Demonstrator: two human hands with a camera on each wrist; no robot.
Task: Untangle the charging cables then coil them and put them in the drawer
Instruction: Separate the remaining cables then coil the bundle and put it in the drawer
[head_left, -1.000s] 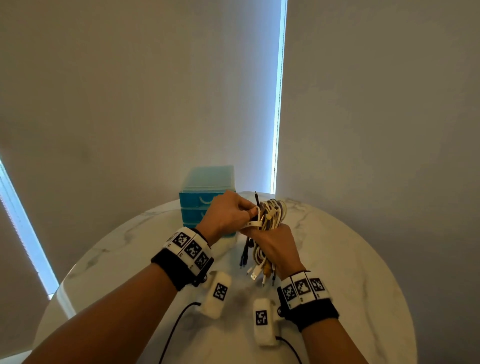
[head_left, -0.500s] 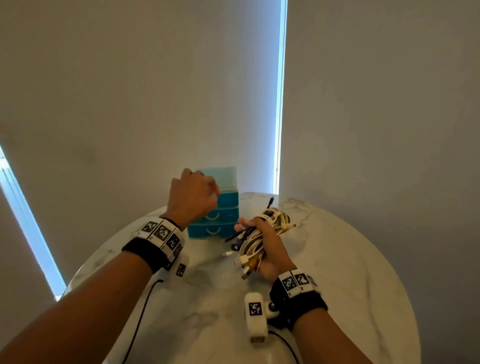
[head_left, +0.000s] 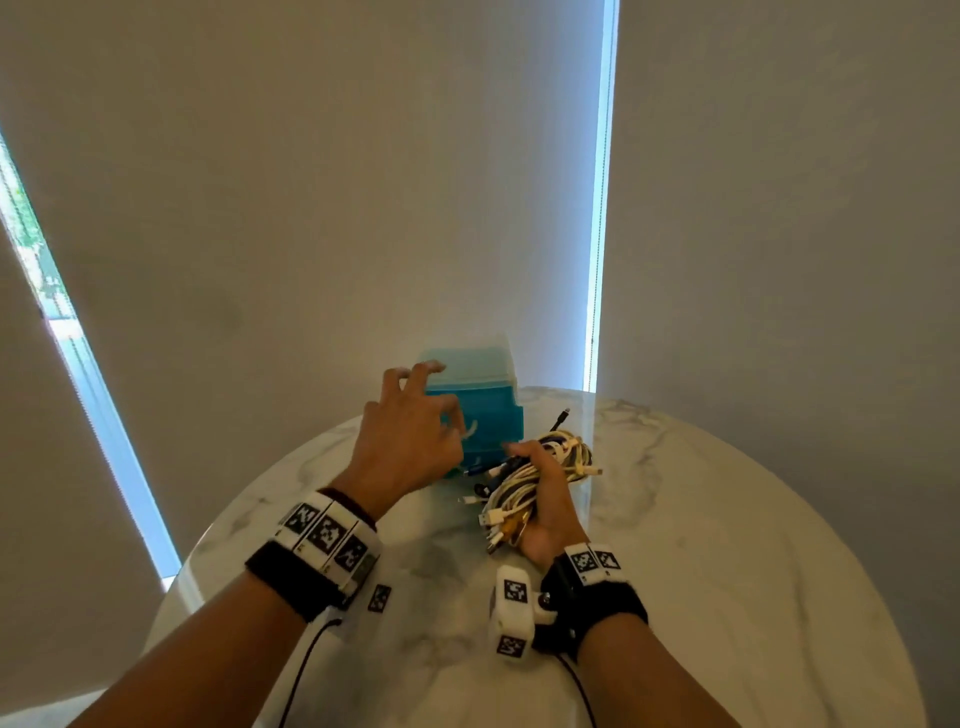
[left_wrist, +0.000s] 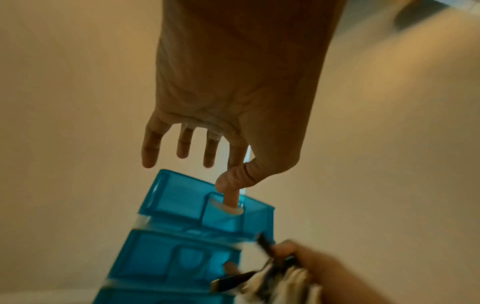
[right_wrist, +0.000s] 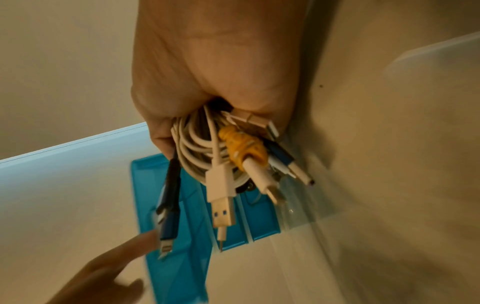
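Right hand (head_left: 545, 499), lower centre of the head view: fist wrapped round the cables (head_left: 524, 483), a coiled bundle of white, black and blue leads with one yellow sleeve. Plugs hang loose out of the fist toward the table (head_left: 727, 545). I grip the whole bundle tight so no coil springs open while the other hand works

Left hand (head_left: 410, 441), centre of the head view, is at the drawers (head_left: 498, 410), the small blue unit at the table's far edge, just left of the bundle. In the left wrist view my index finger (left_wrist: 231, 200) is hooked into the top drawer's handle slot (left_wrist: 226, 207), thumb curled beside it, the other three fingers spread and off the unit. One finger suffices, I judge, since the drawer is light

Top drawer looks shut or barely started; cannot tell which through the blur

Bundle held near the drawer front, so the drop-in is short once the drawer is out

Risk as I see it: the light unit may slide toward me instead of the drawer opening
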